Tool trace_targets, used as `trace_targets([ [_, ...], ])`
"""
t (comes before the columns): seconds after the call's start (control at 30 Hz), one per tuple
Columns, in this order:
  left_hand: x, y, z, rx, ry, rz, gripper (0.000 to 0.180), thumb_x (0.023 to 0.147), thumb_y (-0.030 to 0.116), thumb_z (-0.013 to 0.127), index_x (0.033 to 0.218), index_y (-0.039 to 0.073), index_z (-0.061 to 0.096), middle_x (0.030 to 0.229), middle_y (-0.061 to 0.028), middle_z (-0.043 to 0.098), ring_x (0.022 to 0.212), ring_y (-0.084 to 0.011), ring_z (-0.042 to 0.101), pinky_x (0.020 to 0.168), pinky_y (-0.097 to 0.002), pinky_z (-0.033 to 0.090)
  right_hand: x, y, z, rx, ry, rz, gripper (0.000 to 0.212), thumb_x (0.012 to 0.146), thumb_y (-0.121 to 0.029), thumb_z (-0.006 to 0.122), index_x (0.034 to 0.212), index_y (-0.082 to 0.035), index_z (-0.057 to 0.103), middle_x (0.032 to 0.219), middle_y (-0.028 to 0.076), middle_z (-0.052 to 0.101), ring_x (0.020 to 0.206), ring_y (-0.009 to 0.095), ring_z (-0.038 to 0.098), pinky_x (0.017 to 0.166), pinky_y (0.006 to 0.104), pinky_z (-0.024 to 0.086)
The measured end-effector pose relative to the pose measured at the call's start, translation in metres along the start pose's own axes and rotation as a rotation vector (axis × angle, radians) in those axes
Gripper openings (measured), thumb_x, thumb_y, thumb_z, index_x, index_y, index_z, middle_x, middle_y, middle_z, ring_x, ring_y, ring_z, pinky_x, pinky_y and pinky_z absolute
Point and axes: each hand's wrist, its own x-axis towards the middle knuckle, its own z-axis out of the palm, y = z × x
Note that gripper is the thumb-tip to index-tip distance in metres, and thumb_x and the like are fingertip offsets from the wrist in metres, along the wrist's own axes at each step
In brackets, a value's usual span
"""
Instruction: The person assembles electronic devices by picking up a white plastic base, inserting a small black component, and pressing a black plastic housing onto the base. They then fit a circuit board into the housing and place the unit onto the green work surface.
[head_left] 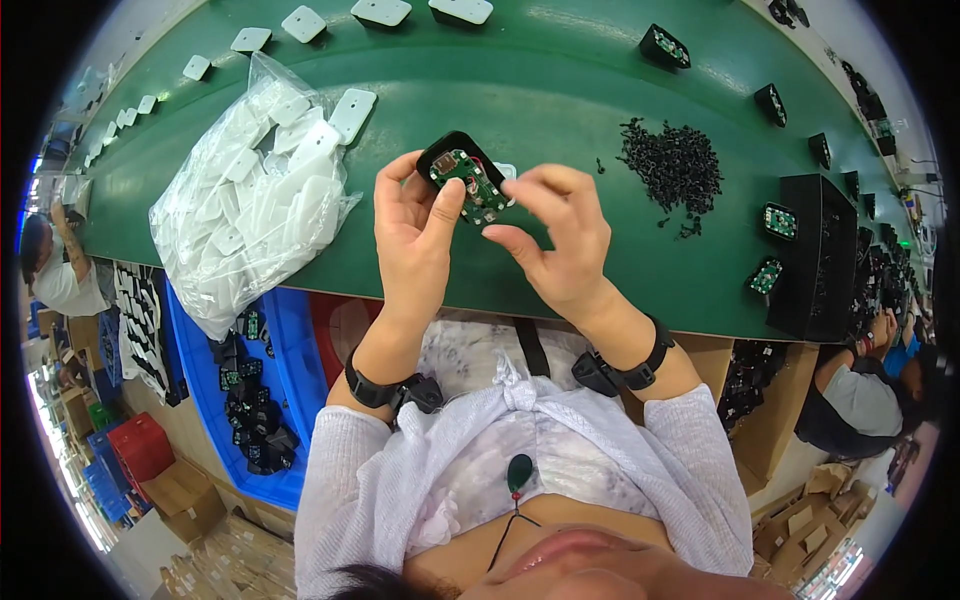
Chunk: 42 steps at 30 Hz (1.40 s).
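Over the green surface (560, 125), toward its near edge, the left hand (413, 232) grips a rounded black plastic housing (458, 138) with a green circuit board (481, 187) at its open face; the right hand (568, 238), thumb and fingers parted, hovers alongside. Best press lightly, off the components.

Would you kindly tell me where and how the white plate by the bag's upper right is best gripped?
Probably by the plate's far end, from the right, thumb and finger on its long edges: it looks flat and oblong, with that end over bare bench and its near end close to the bag. The left hand holds the black case.
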Motion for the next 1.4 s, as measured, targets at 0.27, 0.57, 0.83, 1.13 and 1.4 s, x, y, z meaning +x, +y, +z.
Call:
trace_targets([
  [0.27,-0.007,0.003,-0.002,0.074,-0.159,-0.082,0.04,0.102,0.015,0.048,0.139,0.003,0.045,0.118,-0.0064,0.06,0.101,-0.0103,0.057,0.085,-0.023,0.047,-0.003,0.0,0.002,0.082,-0.025,0.143,0.025,0.078,-0.005,0.076,0.101,-0.005,0.065,0.097,0.009,0.056,0.072,0.018,0.057,0.058,0.028,0.049],
  [0.57,-0.012,0.003,-0.009,0.22,-0.235,-0.146,0.044,0.097,0.01,0.057,0.139,0.001,0.045,0.118,-0.0075,0.06,0.106,-0.0113,0.057,0.089,-0.0247,0.048,0.016,-0.005,-0.012,0.018,-0.118,0.19,0.028,0.078,-0.005,0.074,0.105,-0.009,0.07,0.091,0.007,0.055,0.078,0.018,0.055,0.062,0.0278,0.046],
  [0.83,-0.017,0.002,-0.008,0.238,-0.317,-0.117,0.053,0.091,0.004,0.063,0.139,-0.003,0.042,0.129,-0.0122,0.053,0.117,-0.0181,0.054,0.094,-0.031,0.051,0.013,0.002,-0.013,0.042,-0.11,0.16,0.026,0.076,0.001,0.073,0.101,-0.006,0.069,0.091,0.008,0.056,0.076,0.019,0.057,0.063,0.0292,0.047],
  [1.13,-0.016,-0.004,-0.005,0.318,-0.246,-0.113,0.041,0.091,0.003,0.06,0.131,-0.002,0.05,0.117,-0.0095,0.059,0.105,-0.0146,0.059,0.088,-0.0282,0.053,0.015,0.0,-0.009,-0.083,-0.127,0.062,0.02,0.076,0.002,0.071,0.094,-0.004,0.065,0.085,0.01,0.059,0.07,0.023,0.058,0.057,0.0314,0.047],
  [1.4,-0.016,-0.005,-0.006,0.302,-0.22,-0.101,0.037,0.092,0.004,0.061,0.128,-0.002,0.052,0.115,-0.0083,0.06,0.102,-0.0138,0.059,0.085,-0.0265,0.053,0.01,0.0,-0.008,-0.152,-0.144,-0.051,0.025,0.076,-0.003,0.074,0.097,-0.006,0.062,0.087,0.008,0.059,0.07,0.022,0.057,0.056,0.0319,0.046],
])
